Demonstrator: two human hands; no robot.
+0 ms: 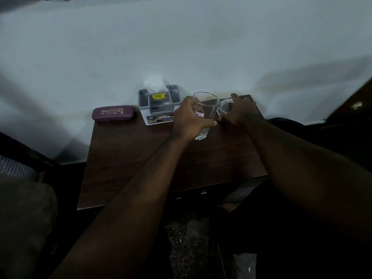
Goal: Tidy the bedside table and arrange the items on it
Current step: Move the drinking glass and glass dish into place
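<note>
Glassware on the dark wooden surface [124, 162] comes to two pieces: one tall clear tumbler [205, 109] with a small red-edged sticker on its side, and one low, round clear glass dish [226, 106] just beside it at 3 o'clock. Counting the rest, there is one purple spectacle case [112, 113] with gold lettering lying flat at the far edge toward 10 o'clock, and one grey tissue holder [159, 102] with a yellow price label and a white tissue poking from its top, standing on a white printed card at about 12 o'clock, between the case and the tumbler. All four things sit along the back edge of the surface, against a pale wall; the near half carries only the two forearms crossing it. The left hand [189, 119] is curled round the tumbler from its 9 o'clock side, fingers wrapped behind the glass and thumb reaching across the front low down, so the grip is closed about the glass; the thick base shows below the palm, and whether it rests on the wood or is lifted cannot be told. The right hand [240, 111] is cupped over the low dish from 3 o'clock, fingers arched on its far rim and thumb at the near side, close to the left thumb. The dish appears to stand on the wood.
</note>
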